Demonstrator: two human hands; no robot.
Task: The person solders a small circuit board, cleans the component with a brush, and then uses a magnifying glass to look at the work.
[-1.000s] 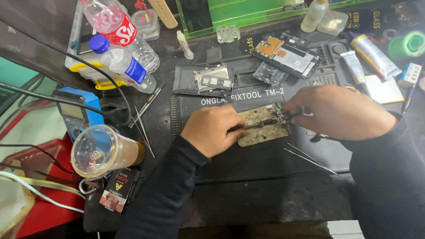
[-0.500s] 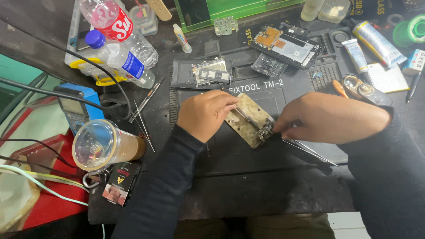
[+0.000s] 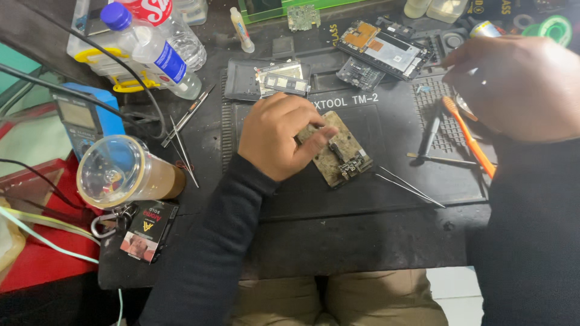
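Black rubber work mat (image 3: 362,241) spread under everything. Right hand (image 3: 513,84) raised over tool tray at upper right, near orange brush (image 3: 468,136); curled, whether anything is gripped cannot be told. Left hand (image 3: 281,142) clamped on worn fixture plate (image 3: 341,151) at mat centre, small board kept pinned. Tweezers (image 3: 408,186) laid beside plate. Tool-change step judged; next move calls for plate held steady. Half a second ago right hand was at plate; now withdrawn.

tabletop (image 3: 338,241) | black work mat (image 3: 393,115) | on it: tan fixture plate (image 3: 338,151), tweezers (image 3: 409,186), orange toothbrush (image 3: 470,136), phone boards (image 3: 383,48), plastic bottles (image 3: 154,48), lidded cup (image 3: 124,172)
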